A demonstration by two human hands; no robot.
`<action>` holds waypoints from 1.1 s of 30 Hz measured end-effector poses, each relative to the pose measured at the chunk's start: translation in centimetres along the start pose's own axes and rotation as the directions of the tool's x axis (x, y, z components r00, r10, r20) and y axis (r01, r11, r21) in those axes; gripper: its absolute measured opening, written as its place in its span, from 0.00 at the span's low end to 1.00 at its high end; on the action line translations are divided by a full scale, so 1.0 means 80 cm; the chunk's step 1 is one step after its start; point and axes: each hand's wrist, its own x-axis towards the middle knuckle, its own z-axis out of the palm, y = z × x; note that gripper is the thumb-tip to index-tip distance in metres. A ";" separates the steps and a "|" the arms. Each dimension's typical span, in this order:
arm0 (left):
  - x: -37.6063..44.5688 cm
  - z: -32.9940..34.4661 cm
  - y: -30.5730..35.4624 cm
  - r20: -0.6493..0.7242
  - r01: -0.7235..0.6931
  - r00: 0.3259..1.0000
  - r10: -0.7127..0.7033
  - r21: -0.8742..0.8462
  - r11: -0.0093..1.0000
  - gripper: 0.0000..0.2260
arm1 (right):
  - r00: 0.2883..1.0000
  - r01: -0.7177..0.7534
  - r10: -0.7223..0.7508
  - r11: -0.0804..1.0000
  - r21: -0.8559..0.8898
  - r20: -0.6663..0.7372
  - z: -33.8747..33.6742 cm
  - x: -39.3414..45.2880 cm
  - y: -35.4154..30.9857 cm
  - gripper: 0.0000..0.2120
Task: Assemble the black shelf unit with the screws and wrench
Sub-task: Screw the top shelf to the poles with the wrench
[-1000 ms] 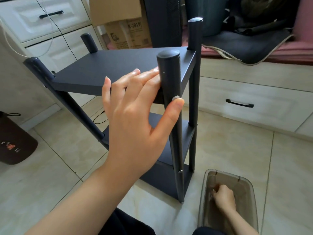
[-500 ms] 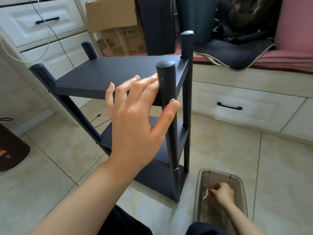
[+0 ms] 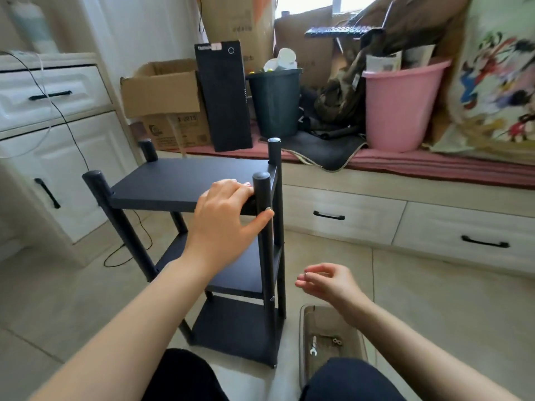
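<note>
Nearest, a clear plastic tray [image 3: 307, 316] lay on the floor, holding a small wrench [image 3: 313, 349] and loose screws [image 3: 336, 341]. Above it, the right hand [image 3: 328, 282] hung in the air, pinching a small screw [image 3: 307, 274] in its fingertips, just right of the black shelf unit [image 3: 202, 183]. Farther on, the left hand [image 3: 228, 211] gripped the unit's near right post at the top shelf, thumb curled round the post.

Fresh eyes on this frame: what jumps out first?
The black shelf unit standing upright at centre, with the left hand gripping its near front post by the top board. Lower right, the right hand hangs above the clear plastic bin, pinching a small silver screw; a little wrench lies in the bin. Behind, a pink bucket stands out on the window bench.
</note>
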 end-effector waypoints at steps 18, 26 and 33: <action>0.035 -0.031 -0.004 0.206 -0.076 0.974 0.095 -0.100 0.992 0.38 | 0.936 0.330 -0.306 0.934 0.133 -0.177 0.129 0.006 -0.068 0.12; 0.052 -0.028 0.009 0.305 -0.117 0.946 0.105 0.020 0.993 0.22 | 0.920 0.383 -0.351 0.901 0.203 -0.176 0.152 0.030 -0.053 0.12; 0.066 -0.046 -0.004 0.251 -0.038 0.966 0.056 -0.074 0.997 0.21 | 0.854 0.516 -0.484 0.835 0.190 -0.189 0.172 0.048 -0.071 0.14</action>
